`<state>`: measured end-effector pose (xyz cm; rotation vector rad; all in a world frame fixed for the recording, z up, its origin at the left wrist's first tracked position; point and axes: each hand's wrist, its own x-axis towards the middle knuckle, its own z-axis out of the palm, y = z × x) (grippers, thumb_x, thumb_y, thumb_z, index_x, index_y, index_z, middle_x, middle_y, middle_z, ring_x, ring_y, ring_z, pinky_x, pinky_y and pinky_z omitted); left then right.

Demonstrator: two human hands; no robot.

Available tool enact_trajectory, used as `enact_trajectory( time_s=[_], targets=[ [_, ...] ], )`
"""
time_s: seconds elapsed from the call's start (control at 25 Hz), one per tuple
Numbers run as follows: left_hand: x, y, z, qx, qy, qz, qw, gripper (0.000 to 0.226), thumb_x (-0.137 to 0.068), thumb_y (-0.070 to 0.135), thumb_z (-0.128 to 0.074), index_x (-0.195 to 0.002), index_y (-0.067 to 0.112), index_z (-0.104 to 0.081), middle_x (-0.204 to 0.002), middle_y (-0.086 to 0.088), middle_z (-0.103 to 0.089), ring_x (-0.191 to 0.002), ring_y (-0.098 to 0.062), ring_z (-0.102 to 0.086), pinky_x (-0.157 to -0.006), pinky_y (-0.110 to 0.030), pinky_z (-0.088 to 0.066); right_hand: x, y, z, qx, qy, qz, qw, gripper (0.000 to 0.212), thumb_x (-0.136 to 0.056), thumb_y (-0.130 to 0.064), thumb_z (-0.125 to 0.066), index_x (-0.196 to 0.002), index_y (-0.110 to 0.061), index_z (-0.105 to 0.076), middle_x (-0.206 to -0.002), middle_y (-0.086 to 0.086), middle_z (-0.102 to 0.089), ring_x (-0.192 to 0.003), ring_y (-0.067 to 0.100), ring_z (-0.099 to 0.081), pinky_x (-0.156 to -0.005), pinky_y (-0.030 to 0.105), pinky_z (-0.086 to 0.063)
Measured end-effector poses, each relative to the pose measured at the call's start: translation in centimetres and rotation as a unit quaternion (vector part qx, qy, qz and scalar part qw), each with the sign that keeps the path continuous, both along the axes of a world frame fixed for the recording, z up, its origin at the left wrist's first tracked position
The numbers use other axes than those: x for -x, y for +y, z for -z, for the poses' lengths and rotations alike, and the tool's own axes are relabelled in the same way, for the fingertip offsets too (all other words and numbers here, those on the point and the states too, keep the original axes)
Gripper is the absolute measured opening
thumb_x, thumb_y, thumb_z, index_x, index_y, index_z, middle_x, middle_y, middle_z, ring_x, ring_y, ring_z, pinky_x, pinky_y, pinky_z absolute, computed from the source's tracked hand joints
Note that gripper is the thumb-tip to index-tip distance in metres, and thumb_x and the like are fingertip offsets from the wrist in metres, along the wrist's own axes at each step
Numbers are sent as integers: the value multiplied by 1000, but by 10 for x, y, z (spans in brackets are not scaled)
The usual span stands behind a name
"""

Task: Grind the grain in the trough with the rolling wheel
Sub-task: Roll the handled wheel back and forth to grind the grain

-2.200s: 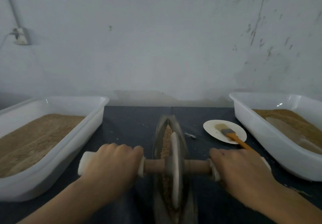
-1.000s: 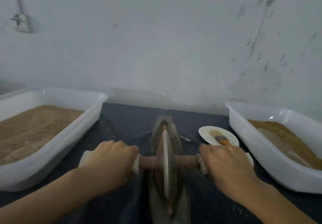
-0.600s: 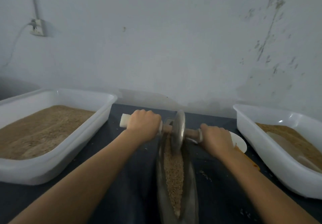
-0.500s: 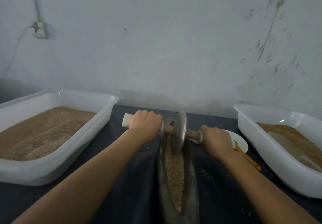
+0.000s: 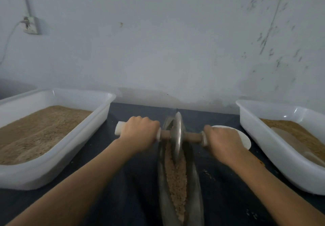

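At the centre of the frame, the wheel [image 5: 178, 136] stands upright in the far end of the trough [image 5: 194, 176], its edge in the grain [image 5: 176, 178]. Left hand [image 5: 139, 134] and right hand [image 5: 222, 141] each wrap a handle end. White tubs [image 5: 73, 137] of brown meal flank both sides, and a white plate [image 5: 243, 137] peeks out behind the right hand.

A metal rolling wheel [image 5: 177, 136] on a wooden axle stands upright at the far end of the grey boat-shaped trough [image 5: 194, 181], brown grain [image 5: 176, 178] inside.
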<state>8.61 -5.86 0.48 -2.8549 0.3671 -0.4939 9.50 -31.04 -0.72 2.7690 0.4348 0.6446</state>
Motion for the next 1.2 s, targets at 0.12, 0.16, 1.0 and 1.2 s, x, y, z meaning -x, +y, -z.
enact_trajectory(
  time_s=[0.12,0.16,1.0,1.2],
  targets=[
    [-27,-6,-12,2,-21,-25,999,14,-85,30,-59,-97,23,-54,-100,-4,-65,-89,-28,-62,-70,-36,-39,-33,12,-10,-41,25,25,999,28,-86,-44,-59,-84,-25,-38,-83,-2,-63,-73,24,-59,-57,32,-34],
    [-23,-8,-12,-3,-26,-14,1000,13,-86,28,-59,-96,23,-53,-100,-4,-65,-90,-28,-62,-70,-36,-38,-28,9,-7,-53,39,21,998,26,-86,-44,-57,-83,-26,-38,-82,-2,-62,-72,23,-59,-59,32,-39],
    [32,12,22,60,4,22,998,36,-80,35,-61,-79,35,-25,-74,10,-53,-58,-13,-34,-61,-31,-30,40,-2,-10,39,2,-40,998,31,-72,-28,-69,-79,-30,-39,-60,-7,-41,-53,14,-46,-44,27,-15],
    [91,18,18,-13,-78,113,990,78,-33,47,-78,-78,35,-16,-53,13,-42,-40,-8,-33,-46,-22,-16,83,-25,-9,44,138,-6,989,32,-82,-39,-55,-74,-38,-24,-68,-12,-39,-58,4,-39,-49,24,-23]
  ],
)
